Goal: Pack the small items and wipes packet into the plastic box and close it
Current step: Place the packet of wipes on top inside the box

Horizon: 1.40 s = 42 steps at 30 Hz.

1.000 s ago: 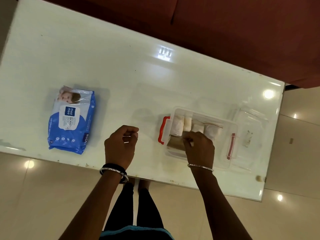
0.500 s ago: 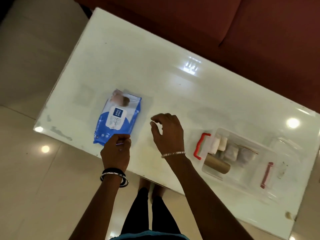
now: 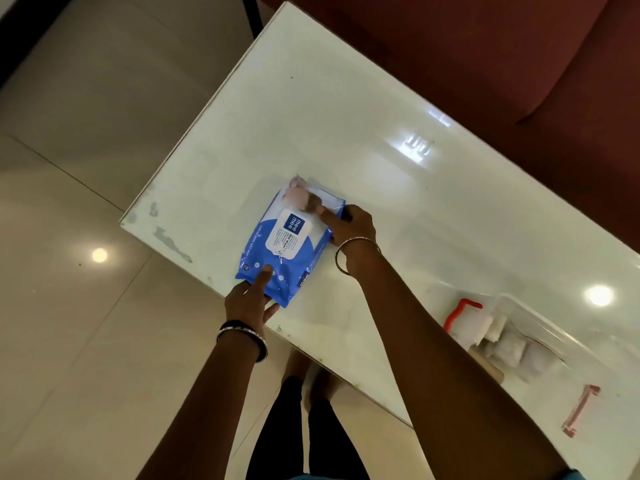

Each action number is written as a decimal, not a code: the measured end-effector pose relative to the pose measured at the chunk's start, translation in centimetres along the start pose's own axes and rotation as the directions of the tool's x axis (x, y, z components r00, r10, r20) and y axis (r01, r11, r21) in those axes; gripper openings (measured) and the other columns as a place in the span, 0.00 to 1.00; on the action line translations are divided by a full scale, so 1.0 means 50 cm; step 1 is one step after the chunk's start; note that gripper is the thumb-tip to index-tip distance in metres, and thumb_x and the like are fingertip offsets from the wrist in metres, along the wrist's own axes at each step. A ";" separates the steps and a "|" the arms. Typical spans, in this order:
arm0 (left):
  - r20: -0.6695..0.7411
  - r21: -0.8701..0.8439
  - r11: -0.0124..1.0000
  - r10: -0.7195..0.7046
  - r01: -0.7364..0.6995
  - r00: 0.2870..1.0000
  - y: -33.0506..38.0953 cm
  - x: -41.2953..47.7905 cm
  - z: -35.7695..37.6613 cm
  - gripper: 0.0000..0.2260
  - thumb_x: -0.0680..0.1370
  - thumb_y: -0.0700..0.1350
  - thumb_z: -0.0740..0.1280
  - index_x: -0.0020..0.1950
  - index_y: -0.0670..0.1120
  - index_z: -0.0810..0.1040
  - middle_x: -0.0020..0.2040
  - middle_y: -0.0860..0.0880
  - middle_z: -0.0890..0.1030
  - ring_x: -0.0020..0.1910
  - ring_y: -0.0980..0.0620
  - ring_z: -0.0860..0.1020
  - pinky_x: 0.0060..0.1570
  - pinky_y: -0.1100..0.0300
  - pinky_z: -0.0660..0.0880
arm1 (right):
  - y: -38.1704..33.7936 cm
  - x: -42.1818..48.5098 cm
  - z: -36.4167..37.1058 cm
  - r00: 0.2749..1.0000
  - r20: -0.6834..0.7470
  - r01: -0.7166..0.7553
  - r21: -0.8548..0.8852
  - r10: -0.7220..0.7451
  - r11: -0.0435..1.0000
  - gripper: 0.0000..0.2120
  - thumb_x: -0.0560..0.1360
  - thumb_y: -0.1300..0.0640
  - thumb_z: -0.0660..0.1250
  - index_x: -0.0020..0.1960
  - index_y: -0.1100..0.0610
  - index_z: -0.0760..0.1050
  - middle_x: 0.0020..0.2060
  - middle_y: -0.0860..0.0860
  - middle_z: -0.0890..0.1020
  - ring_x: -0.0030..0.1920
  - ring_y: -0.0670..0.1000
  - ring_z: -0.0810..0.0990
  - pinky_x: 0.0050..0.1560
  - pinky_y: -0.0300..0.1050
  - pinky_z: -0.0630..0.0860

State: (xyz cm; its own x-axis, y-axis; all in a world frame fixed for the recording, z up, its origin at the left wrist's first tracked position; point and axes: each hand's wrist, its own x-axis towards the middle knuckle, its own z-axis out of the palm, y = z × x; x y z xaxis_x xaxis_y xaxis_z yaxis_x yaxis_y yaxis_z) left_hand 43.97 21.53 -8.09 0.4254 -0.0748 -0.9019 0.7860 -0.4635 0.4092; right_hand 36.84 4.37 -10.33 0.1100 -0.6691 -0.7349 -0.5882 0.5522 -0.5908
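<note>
A: What are the hands doing?

B: Both are on the wipes packet (image 3: pixel 289 242), middle of the frame. The left hand (image 3: pixel 250 299) clamps the near corner, thumb pressed on top and fingers curled under the edge that overhangs the table. The right hand (image 3: pixel 349 225) grips the far right end, thumb flat on the top face, fingers wrapped round the side. Each wrist wears bangles.

A: And the packet itself?

B: Soft, glossy blue film, pillow-shaped, with a white label flap and a pale pink picture at its far end. It lies flat at the table's near edge.

A: Where is the box?

B: Lower right, well apart from the packet. The clear plastic box (image 3: pixel 540 327) is open, with a red latch (image 3: pixel 462 311) at its left end. Inside are white rolled items (image 3: pixel 485 329) and a brown cardboard tube (image 3: pixel 491 370), partly hidden by the right forearm.

A: The surroundings?

B: A white glossy table (image 3: pixel 346 126) reflecting lights, beige floor tiles (image 3: pixel 69 306) at left, a dark red sofa (image 3: pixel 485 46) at the top.
</note>
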 end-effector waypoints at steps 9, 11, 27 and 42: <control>0.035 0.026 1.000 0.007 -0.008 0.999 0.013 0.017 -0.015 0.04 0.72 0.41 0.73 0.44 0.46 0.80 0.47 0.44 0.83 0.41 0.50 0.83 0.36 0.59 0.79 | 0.050 -0.019 -0.015 0.995 0.055 -0.088 0.217 0.078 0.972 0.18 0.75 0.60 0.72 0.61 0.66 0.75 0.52 0.60 0.82 0.55 0.62 0.82 0.58 0.59 0.81; 0.081 0.027 0.999 0.034 -0.036 0.996 0.015 0.009 -0.023 0.03 0.73 0.41 0.72 0.46 0.47 0.81 0.46 0.46 0.84 0.38 0.53 0.84 0.32 0.62 0.79 | 0.064 -0.045 -0.036 0.994 0.072 -0.096 0.303 0.078 0.948 0.16 0.75 0.63 0.71 0.61 0.65 0.74 0.49 0.57 0.82 0.54 0.59 0.82 0.57 0.57 0.81; 0.546 0.179 0.963 0.073 -0.201 0.834 -0.012 -0.130 0.063 0.11 0.74 0.40 0.68 0.55 0.46 0.82 0.51 0.48 0.86 0.50 0.50 0.84 0.48 0.58 0.82 | 0.191 -0.273 -0.325 0.996 -0.049 -0.029 0.634 0.078 0.773 0.19 0.62 0.58 0.78 0.52 0.55 0.82 0.47 0.55 0.88 0.47 0.55 0.88 0.47 0.47 0.85; 0.660 0.574 0.490 0.199 -0.657 0.725 -0.195 -0.307 0.328 0.05 0.74 0.42 0.70 0.48 0.45 0.84 0.43 0.47 0.86 0.45 0.48 0.84 0.51 0.49 0.80 | 0.417 -0.404 -0.557 0.853 -0.416 -0.035 0.557 0.316 0.830 0.07 0.69 0.64 0.77 0.41 0.54 0.82 0.41 0.63 0.85 0.43 0.58 0.81 0.52 0.56 0.81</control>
State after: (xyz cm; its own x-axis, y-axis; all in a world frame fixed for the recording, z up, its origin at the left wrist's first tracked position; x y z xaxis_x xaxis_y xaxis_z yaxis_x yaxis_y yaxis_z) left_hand 22.42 12.73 -0.48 0.1688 -0.7288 -0.6636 -0.1520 -0.6845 0.7130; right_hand 0.06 15.54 1.47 -0.4257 -0.6031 -0.6746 -0.0452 0.7587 -0.6498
